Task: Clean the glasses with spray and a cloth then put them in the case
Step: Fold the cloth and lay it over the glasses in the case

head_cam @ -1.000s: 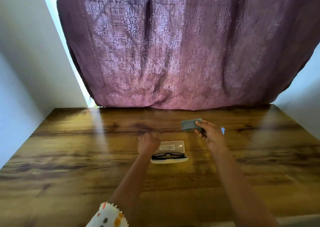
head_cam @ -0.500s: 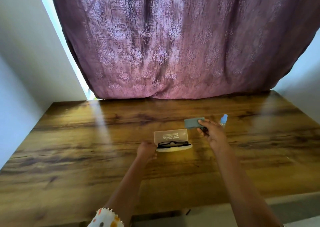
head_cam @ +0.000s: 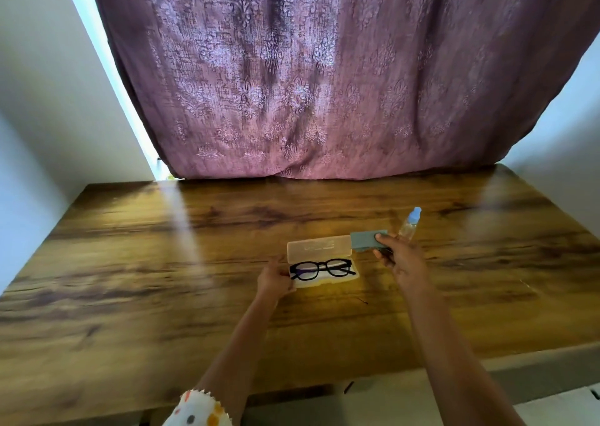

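One hand (head_cam: 274, 279) beside glasses (head_cam: 321, 269), case (head_cam: 319, 250)

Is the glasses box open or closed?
Open. The case lid stands up behind the glasses, which lie uncovered inside.

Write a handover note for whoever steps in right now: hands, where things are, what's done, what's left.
Left hand: at the left end of the open case, apparently steadying it.
Right hand: holding the folded grey cloth above the table.
Glasses: lying in the case's tray, lid up.
Spray bottle: standing just behind the right hand, untouched.
Done: cannot tell if the glasses were cleaned.
Left: confirm cleaning; if done, close the lid and set down the cloth.
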